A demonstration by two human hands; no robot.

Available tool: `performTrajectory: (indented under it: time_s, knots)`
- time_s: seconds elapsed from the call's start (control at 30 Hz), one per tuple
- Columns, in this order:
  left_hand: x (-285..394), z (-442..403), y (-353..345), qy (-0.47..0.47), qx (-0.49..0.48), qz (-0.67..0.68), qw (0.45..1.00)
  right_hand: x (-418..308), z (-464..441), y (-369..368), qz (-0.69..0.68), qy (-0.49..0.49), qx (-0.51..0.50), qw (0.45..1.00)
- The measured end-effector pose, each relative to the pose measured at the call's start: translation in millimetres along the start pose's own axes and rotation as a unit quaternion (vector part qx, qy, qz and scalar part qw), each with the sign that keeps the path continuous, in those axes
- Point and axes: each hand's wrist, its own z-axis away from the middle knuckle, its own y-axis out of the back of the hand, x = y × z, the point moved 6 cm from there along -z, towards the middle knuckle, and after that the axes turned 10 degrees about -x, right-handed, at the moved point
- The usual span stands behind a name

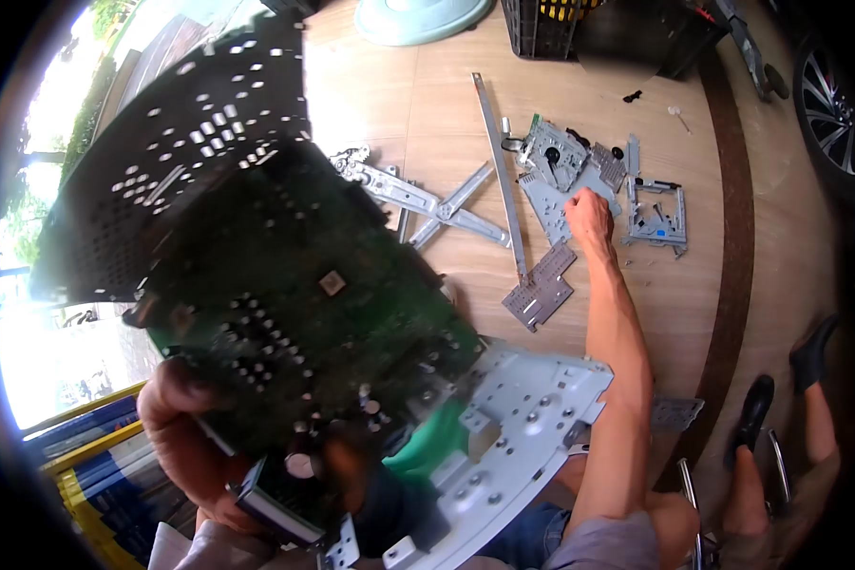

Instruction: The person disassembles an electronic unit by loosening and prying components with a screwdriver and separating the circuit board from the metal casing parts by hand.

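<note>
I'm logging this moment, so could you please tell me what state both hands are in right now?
Left hand: holding the circuit board.
Right hand: curled closed at the grey plate; whether it holds anything cannot be told.

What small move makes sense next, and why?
Probably bring the right hand over to steady the circuit board: only the left hand grips it, near one edge, while the right is out by the metal parts.

Single Parts, Paired Shoes (753,408)

One large green circuit board (294,256), one long metal strip (499,171), one X-shaped metal bracket (445,211), one square metal frame (657,237) and one car wheel (831,109) are in view, with two black shoes.
</note>
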Motion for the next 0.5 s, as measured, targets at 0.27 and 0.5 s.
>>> performTrajectory:
  time_s: [0.27, 0.5]
  knots:
    - [12.3, 45.8, 1.7, -0.102, -0.108, 0.038, 0.988, -14.5, 53.5, 80.2, -0.125, 0.019, 0.072, 0.989]
    - [-31.4, -18.0, 13.4, 0.037, -0.192, 0.323, 0.926, -79.8, 159.0, 244.3, -0.225, 0.131, 0.108, 0.959]
